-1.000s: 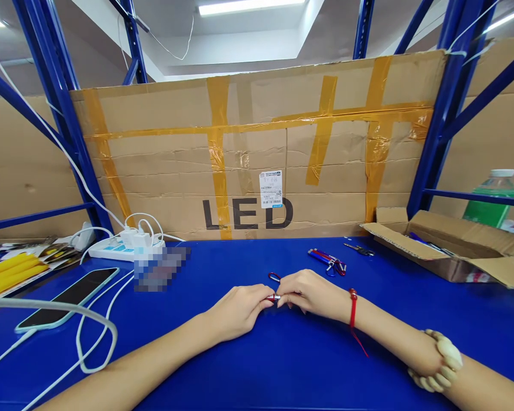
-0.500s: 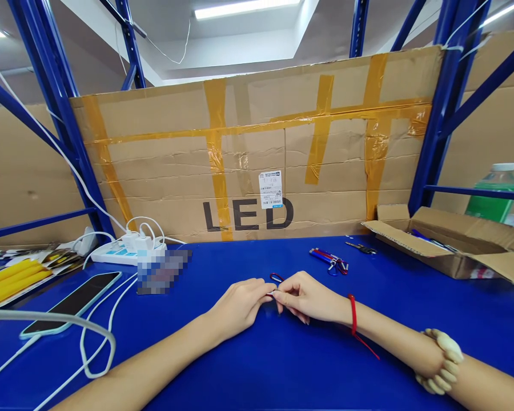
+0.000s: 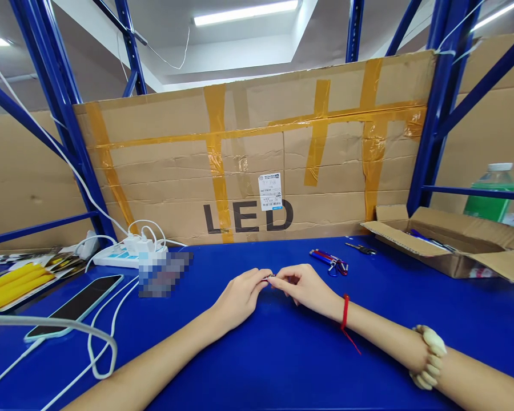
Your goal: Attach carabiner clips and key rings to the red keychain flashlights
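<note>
Both forearms are lying along the blue worktop (image 3: 282, 365), converging from the lower corners toward its middle. The left hand (image 3: 240, 297) is resting on its outer edge, knuckles turned toward 10 o'clock, with its fingers curling inward and the thumb and forefinger pinching one end of a small metal piece (image 3: 269, 278). The right hand (image 3: 306, 288) is meeting it from 3 o'clock, wrist slightly raised, thumb and forefinger closing on the other end of the same piece while the remaining fingers are folding underneath. The piece is sitting just above the worktop between the two sets of fingertips; it is too small to make out in detail. A red string (image 3: 345, 313) is circling the right wrist and a beaded bracelet (image 3: 428, 357) is sitting further down that forearm. At 1 o'clock from the hands, well apart, a bundle of red and blue carabiner items (image 3: 329, 260) is lying on the worktop, and beyond it at 2 o'clock an open cardboard box (image 3: 449, 251). At 9 o'clock a phone (image 3: 75, 306) is lying flat, with a white power strip (image 3: 124, 257) behind it.
</note>
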Demonstrator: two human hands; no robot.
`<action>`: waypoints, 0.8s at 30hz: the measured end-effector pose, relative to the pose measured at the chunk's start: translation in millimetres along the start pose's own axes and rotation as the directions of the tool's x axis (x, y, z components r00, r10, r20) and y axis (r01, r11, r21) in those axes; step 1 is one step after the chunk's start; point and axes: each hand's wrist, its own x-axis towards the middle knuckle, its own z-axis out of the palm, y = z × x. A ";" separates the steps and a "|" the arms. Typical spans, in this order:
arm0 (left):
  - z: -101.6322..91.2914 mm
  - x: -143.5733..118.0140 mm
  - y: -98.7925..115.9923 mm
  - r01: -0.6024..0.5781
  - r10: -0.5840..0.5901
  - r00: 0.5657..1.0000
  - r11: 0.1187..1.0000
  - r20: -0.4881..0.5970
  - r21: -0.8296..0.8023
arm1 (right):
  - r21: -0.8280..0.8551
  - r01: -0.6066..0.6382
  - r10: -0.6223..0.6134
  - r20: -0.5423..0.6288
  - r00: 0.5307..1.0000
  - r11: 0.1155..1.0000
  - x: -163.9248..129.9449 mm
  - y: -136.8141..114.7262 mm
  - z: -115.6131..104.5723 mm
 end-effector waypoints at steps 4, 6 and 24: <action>1.0 1.9 -0.3 0.040 -0.044 0.998 0.995 -0.041 -0.094 | -0.260 0.194 -0.250 -0.202 0.947 0.946 0.1 1.5 -8.4; 1.1 2.1 -0.8 0.046 -0.052 0.997 0.993 -0.057 -0.110 | -0.345 0.276 -0.358 -0.198 0.913 0.897 -0.8 1.1 -12.0; -4.3 -2.1 7.3 0.036 -0.012 0.993 0.979 0.120 -0.201 | -0.578 0.461 -0.602 -0.068 0.795 0.674 -4.6 -2.3 -18.2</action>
